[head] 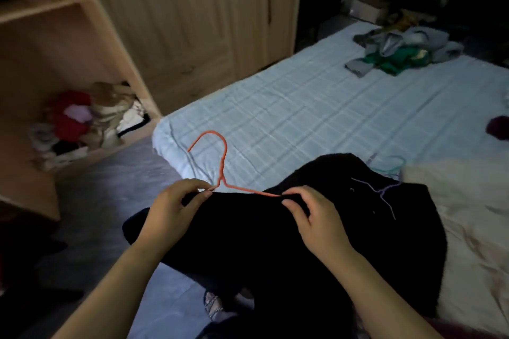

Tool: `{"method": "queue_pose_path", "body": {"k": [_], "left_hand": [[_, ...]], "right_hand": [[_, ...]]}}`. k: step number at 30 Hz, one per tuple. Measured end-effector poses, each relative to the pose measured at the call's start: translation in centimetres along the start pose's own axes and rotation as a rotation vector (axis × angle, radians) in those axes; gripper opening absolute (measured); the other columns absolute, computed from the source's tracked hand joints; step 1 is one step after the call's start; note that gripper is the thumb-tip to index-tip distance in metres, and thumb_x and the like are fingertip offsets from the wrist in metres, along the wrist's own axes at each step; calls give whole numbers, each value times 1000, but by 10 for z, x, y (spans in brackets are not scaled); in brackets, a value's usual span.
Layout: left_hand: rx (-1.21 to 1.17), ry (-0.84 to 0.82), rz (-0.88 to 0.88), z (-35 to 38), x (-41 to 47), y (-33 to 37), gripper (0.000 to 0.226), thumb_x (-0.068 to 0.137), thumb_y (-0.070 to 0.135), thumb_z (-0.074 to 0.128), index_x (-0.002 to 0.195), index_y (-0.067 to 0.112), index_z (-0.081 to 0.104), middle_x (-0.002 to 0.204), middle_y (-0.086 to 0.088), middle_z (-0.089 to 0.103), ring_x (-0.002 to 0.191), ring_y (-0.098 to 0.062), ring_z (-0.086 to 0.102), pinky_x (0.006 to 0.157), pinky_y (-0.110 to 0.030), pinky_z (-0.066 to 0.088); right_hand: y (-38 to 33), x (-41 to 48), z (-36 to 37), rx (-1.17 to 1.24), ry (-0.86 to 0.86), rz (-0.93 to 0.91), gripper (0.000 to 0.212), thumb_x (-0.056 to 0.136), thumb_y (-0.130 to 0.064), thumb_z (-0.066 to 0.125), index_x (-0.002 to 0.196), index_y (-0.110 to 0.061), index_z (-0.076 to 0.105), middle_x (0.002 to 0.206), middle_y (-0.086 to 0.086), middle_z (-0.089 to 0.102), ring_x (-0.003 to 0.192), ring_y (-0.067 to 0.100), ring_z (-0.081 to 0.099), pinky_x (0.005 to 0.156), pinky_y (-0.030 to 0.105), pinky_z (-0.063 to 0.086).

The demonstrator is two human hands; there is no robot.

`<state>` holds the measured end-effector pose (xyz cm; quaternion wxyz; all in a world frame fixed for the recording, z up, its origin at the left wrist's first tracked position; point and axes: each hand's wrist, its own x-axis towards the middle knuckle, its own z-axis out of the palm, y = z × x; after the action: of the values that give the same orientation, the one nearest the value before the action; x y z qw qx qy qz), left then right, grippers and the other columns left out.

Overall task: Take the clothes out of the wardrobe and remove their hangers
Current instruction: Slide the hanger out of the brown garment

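Left hand [172, 209], right hand [316, 224] pinch black garment [248, 242] | orange hanger [222, 168] between

Left hand [170, 209], right hand [316, 224], forearms bare; short fingernails.

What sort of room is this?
Most likely a bedroom: a bed with a pale blue checked sheet, a wooden wardrobe with clothes on its open shelf, and a black garment on an orange hanger.
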<state>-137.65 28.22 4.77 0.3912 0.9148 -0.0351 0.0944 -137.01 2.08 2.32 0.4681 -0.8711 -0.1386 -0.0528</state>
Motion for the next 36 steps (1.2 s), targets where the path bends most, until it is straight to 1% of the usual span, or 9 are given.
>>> {"method": "queue_pose_path", "body": {"k": [4, 9, 12, 15, 18, 22, 27, 32, 36], "left_hand": [[18, 105, -84, -55, 3, -52, 26, 83, 16, 68, 84, 42, 62, 91, 40, 59, 88, 7, 58, 72, -10, 42], [34, 266, -115, -147, 35, -128, 15, 81, 16, 71, 86, 30, 67, 88, 43, 58, 84, 1, 58, 71, -12, 43], [51, 318, -126, -213, 56, -171, 8, 81, 24, 70, 86, 29, 67, 85, 29, 64, 83, -1, 59, 69, -20, 46], [86, 383, -133, -272, 74, -213, 18, 82, 14, 70, 85, 31, 66, 85, 19, 66, 83, -2, 60, 71, -19, 46], [117, 439, -152, -321, 98, -251, 8, 82, 16, 70, 86, 22, 70, 88, 14, 67, 84, -3, 61, 75, -19, 46], [168, 479, -141, -378, 155, -292, 21, 79, 35, 62, 89, 19, 72, 86, 12, 68, 85, -2, 60, 76, -17, 45], [228, 505, -109, -440, 255, -353, 19, 80, 31, 61, 90, 19, 71, 91, 11, 69, 89, 0, 59, 79, -12, 42], [256, 512, -97, -510, 367, -394, 6, 85, 21, 66, 90, 24, 69, 91, 17, 66, 91, 2, 58, 78, -11, 41], [295, 550, -90, -575, 452, -427, 10, 85, 21, 67, 87, 30, 67, 89, 19, 66, 91, 3, 58, 76, -7, 39]], "right_hand": [[-33, 47, 62, 17, -140, -68, 16, 90, -31, 52, 94, -19, 61, 87, -10, 63, 83, 3, 59, 76, 28, 49], [-101, 137, 151, 12, -178, -273, 19, 90, -32, 49, 102, -26, 61, 94, -17, 62, 87, 1, 59, 77, 18, 46], [-149, 194, 202, -13, -248, -390, 18, 91, -31, 48, 101, -31, 63, 90, -17, 60, 86, -1, 58, 76, 17, 45], [-191, 245, 255, 45, -312, -465, 16, 89, -32, 53, 100, -32, 64, 90, -21, 59, 87, -5, 57, 77, 12, 43], [-223, 296, 305, 109, -357, -513, 14, 87, -29, 60, 99, -28, 67, 91, -20, 62, 89, -4, 59, 79, 10, 42], [-254, 372, 358, 154, -343, -586, 17, 83, -24, 66, 99, -23, 71, 88, -27, 60, 85, -7, 59, 75, 8, 40], [-282, 487, 424, 176, -267, -690, 28, 80, -38, 63, 101, -22, 72, 87, -17, 63, 84, -4, 60, 77, 12, 44], [-320, 620, 479, 185, -223, -758, 29, 81, -39, 63, 104, -24, 71, 84, -19, 58, 80, -6, 57, 72, 10, 42], [-366, 721, 517, 216, -154, -823, 26, 82, -39, 62, 101, -25, 72, 81, -11, 63, 76, -1, 60, 66, 18, 46]]}}
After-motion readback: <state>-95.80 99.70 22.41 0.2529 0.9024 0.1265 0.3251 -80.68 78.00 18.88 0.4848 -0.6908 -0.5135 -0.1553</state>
